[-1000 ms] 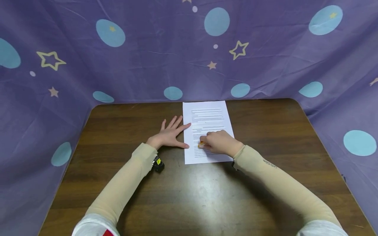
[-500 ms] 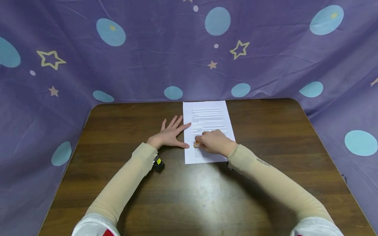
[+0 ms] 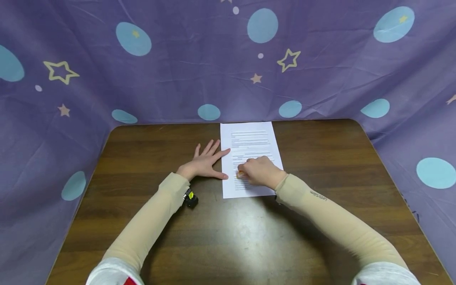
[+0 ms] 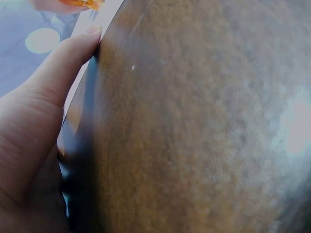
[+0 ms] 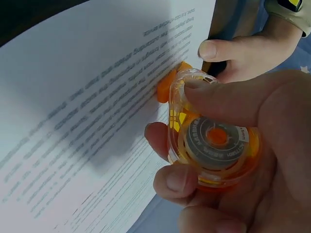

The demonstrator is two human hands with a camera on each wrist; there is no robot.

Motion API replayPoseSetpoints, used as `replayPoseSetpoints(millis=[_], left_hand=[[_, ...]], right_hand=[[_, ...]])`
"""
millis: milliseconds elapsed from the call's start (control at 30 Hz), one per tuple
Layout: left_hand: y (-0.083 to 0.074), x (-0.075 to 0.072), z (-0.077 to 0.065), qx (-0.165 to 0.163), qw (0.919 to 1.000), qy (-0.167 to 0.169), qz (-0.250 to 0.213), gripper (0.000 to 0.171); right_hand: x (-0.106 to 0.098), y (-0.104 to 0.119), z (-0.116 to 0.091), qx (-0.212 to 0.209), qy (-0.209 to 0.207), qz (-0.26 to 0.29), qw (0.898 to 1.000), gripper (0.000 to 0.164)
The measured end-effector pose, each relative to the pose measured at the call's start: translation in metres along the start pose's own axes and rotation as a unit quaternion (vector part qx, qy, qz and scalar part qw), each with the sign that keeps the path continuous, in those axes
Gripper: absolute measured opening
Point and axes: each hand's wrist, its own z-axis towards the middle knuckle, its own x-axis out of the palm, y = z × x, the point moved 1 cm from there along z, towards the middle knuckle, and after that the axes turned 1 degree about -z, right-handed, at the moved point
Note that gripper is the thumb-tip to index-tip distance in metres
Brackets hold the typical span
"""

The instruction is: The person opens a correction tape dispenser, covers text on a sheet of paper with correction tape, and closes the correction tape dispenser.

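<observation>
A printed sheet of paper (image 3: 229, 191) lies on the wooden table, close to its far edge. My left hand (image 3: 204, 164) is spread flat beside it, with the thumb and index fingertips resting on the sheet's left margin. My right hand (image 3: 264, 172) grips an orange, see-through correction tape (image 5: 216, 138), the thumb along its top and the fingers curled underneath. In the right wrist view the orange tip cap (image 5: 166, 86) is by the printed lines; whether the tip touches the paper is hard to tell. In the head view the hand covers most of the dispenser.
Brown wooden tabletop (image 3: 149, 150) surrounds the sheet on both sides and in front. A purple curtain (image 3: 171, 79) with stars and blue dots hangs behind and at the sides. A black wrist camera (image 3: 191, 199) sits below the left wrist.
My right hand has slid the correction tape left along the lower printed lines, then slightly back to the right. The left hand and the sheet have stayed in place.
</observation>
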Motion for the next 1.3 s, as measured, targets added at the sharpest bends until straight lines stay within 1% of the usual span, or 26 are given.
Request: replayPoseSetpoints(millis=[200, 467, 600, 700, 900, 1100, 1300], left_hand=[[-0.006, -0.005, -0.006, 0.001, 0.9999, -0.005, 0.01, 0.108], [-0.001, -0.002, -0.003, 0.005, 1.0, -0.002, 0.006, 0.111], [0.0, -0.001, -0.001, -0.001, 1.0, 0.001, 0.008, 0.112], [0.0, 0.0, -0.001, -0.003, 0.9999, 0.003, 0.011, 0.112], [0.0, -0.001, -0.002, 0.008, 0.9999, -0.005, 0.004, 0.112], [0.001, 0.001, 0.0, -0.002, 1.0, 0.001, 0.009, 0.112], [0.0, 0.001, -0.001, 0.001, 1.0, -0.003, 0.008, 0.112]], right_hand=[[0.001, -0.008, -0.007, 0.016, 0.011, 0.001, 1.0, 0.007], [0.004, -0.021, -0.019, 0.018, 0.001, 0.012, 1.0, 0.012], [0.004, -0.027, -0.027, 0.026, -0.008, 0.018, 0.999, 0.01], [0.004, -0.032, -0.033, 0.032, -0.01, 0.019, 0.999, 0.011], [0.003, -0.043, -0.044, 0.04, -0.008, 0.015, 0.999, 0.014], [0.005, -0.055, -0.056, 0.052, -0.01, 0.022, 0.998, 0.013], [0.005, -0.065, -0.068, 0.064, -0.002, 0.035, 0.997, 0.012]])
